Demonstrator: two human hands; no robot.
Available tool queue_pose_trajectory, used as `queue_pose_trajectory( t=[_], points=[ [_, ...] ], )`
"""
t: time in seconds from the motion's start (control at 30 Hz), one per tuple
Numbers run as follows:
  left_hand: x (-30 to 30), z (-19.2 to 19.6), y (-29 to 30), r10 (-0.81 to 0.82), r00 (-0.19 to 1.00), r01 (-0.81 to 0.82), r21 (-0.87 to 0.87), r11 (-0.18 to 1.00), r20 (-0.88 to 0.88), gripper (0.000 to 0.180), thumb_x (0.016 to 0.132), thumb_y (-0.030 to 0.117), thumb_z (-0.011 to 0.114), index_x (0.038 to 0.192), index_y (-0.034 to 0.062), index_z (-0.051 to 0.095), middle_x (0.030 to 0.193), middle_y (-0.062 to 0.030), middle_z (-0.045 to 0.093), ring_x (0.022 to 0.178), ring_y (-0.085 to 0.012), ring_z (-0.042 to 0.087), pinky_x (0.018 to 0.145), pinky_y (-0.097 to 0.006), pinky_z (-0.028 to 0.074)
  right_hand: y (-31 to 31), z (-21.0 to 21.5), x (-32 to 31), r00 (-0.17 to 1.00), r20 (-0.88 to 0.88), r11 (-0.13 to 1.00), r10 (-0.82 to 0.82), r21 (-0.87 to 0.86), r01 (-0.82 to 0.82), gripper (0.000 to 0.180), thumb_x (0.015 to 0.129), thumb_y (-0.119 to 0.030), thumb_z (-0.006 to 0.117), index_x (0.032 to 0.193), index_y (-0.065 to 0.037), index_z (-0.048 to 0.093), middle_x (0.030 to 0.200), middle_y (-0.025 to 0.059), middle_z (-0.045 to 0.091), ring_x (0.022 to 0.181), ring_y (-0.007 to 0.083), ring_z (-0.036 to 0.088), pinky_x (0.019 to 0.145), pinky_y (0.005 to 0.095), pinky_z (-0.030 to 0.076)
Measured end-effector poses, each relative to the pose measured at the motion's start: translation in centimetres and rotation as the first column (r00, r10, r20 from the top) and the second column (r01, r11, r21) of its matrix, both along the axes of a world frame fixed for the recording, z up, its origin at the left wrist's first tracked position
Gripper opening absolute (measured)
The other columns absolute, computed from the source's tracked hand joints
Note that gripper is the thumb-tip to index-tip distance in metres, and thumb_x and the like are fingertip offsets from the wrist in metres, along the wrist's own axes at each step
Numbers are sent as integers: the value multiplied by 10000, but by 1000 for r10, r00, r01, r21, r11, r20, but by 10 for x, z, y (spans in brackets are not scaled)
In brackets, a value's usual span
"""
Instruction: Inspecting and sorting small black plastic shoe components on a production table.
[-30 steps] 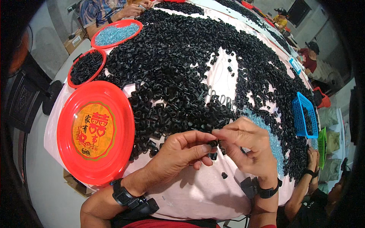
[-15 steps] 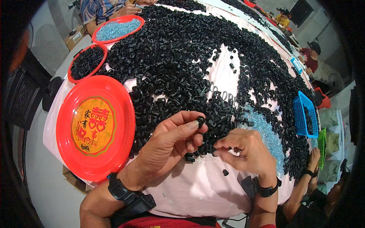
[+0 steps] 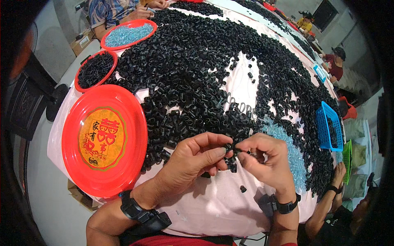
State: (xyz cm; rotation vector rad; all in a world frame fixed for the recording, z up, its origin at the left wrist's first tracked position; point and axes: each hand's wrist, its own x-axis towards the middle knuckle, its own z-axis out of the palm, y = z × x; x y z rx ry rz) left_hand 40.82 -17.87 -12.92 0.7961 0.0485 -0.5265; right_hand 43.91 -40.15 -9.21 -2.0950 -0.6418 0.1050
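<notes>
My left hand (image 3: 186, 162) pinches a small black plastic part (image 3: 228, 149) between thumb and forefinger, its other fingers curled beneath. Right up against that part are the closed thumb and forefinger of my right hand (image 3: 269, 164); whatever they grip is too small to make out. Just beyond my fingers spreads a large heap of black ring-like plastic parts (image 3: 184, 94). One loose black piece (image 3: 243, 189) lies on the pale pink cloth (image 3: 205, 205) close to me. Beside my right hand is a pile of small clear bluish pieces (image 3: 287, 151).
On the left stand a large red tray (image 3: 135, 164) with a printed centre, a red dish of black pieces (image 3: 113, 70) and a red dish of clear bluish pieces (image 3: 152, 30). A blue basket (image 3: 328, 127) and green basket (image 3: 348, 160) sit at right, near a co-worker's arm (image 3: 338, 176). Others work farther off.
My left hand has shifted slightly right and down with the black part. My right hand has risen a little, bringing its fingertips from below and apart to meet the left's.
</notes>
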Motion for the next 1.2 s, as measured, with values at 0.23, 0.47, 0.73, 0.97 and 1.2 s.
queue_pose_trajectory(
  t=[0.23,0.47,0.73,0.97,1.2],
  points=[
    [-1,0,-4,-52,999,51,62,997,15,257,1008,118,652,1244,18,632,1029,-54,706,841,-82,674,691,-192,530,11,-2,-7,995,-22,968,-102,229,104,211,868,-37,742,1077,-25,762,821,26,691,682,42,596,568,186,434],
    [-3,3,-7,6,1000,-8,159,987,11,230,992,92,667,1210,21,646,984,-43,711,809,-85,682,662,-187,530,7,-10,-8,968,-234,930,-87,328,163,203,906,1,721,1108,-2,745,860,15,712,720,37,623,595,183,471],
    [-3,-6,-8,-7,997,-10,212,977,80,224,1001,114,665,1204,21,648,966,-19,701,805,-62,672,662,-184,530,7,-13,-4,979,-201,949,-47,298,107,198,891,11,746,1088,18,730,862,17,717,729,24,623,610,176,488],
    [-2,-3,-4,-14,994,-10,220,975,110,220,1005,126,661,1202,28,651,945,0,686,789,-41,650,651,-180,508,6,-13,-3,946,-323,915,-37,369,162,179,881,11,748,1058,14,731,872,10,728,749,27,649,645,176,523],
    [-2,-3,-4,-23,987,-25,292,956,161,208,999,99,654,1191,19,658,929,10,675,776,-30,627,658,-180,500,4,-11,-4,984,-155,979,-85,173,111,188,850,0,757,1037,-3,753,824,6,709,662,19,602,571,184,480]
  ],
)
